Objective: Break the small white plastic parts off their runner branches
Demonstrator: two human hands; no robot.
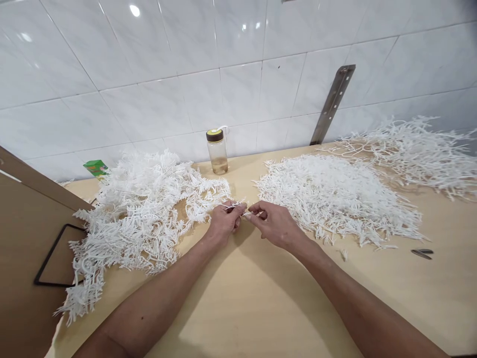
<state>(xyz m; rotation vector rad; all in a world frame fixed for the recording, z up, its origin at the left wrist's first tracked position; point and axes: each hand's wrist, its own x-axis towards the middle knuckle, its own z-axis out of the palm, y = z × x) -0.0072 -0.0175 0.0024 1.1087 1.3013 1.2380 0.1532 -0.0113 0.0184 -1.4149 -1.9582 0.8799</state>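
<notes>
My left hand (224, 220) is closed in a pinch on a thin white branched sprig (234, 205), its tips poking out past the thumb. Fingertips of my right hand (272, 221) pinch the sprig's other end, close to the left thumb. Both hands are just above the table between two heaps. On the left lies a loose, tangled heap of white branched sprigs (137, 214). To the right is a flatter, denser pile of small white pieces (331, 194).
Longer white branches (417, 154) lie at the far right. A bottle (217, 153) holding some brownish liquid stands by the tiled wall. Small snips (422, 253) rest on the table (253, 308) at right. A green box (96, 168), brown panel (30, 238) and metal bar (333, 104) are also there.
</notes>
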